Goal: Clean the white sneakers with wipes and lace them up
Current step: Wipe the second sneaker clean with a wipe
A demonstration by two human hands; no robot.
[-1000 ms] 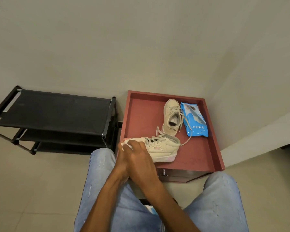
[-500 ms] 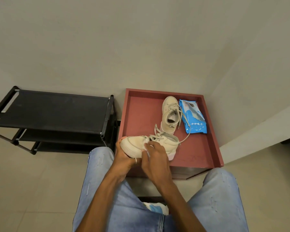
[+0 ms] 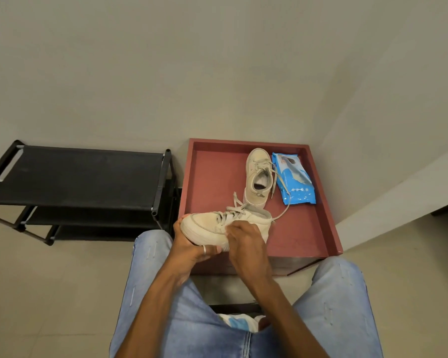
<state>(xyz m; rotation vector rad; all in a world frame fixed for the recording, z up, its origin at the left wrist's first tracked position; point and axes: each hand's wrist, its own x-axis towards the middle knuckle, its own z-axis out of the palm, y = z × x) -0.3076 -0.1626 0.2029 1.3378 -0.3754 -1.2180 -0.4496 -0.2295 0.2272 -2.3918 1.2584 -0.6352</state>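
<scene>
My left hand (image 3: 189,250) grips the near white sneaker (image 3: 204,224) from below at its sole, toe pointing left, over the front edge of the red tray-top table (image 3: 212,182). My right hand (image 3: 246,241) presses a white wipe (image 3: 229,224) against the sneaker's side, fingers curled on it. Its laces hang loose. The second white sneaker (image 3: 258,177) stands on the table behind, toe away from me, laces loose. A blue pack of wipes (image 3: 294,182) lies to its right.
A black shoe rack (image 3: 78,182) stands left of the table. Walls close in behind and to the right. My knees in blue jeans flank the table front. A white and blue object (image 3: 239,322) lies between my legs.
My right hand with the wipe has slid from the sneaker's toe toward its middle and heel side. The left hand has shifted under the toe, which now shows.
</scene>
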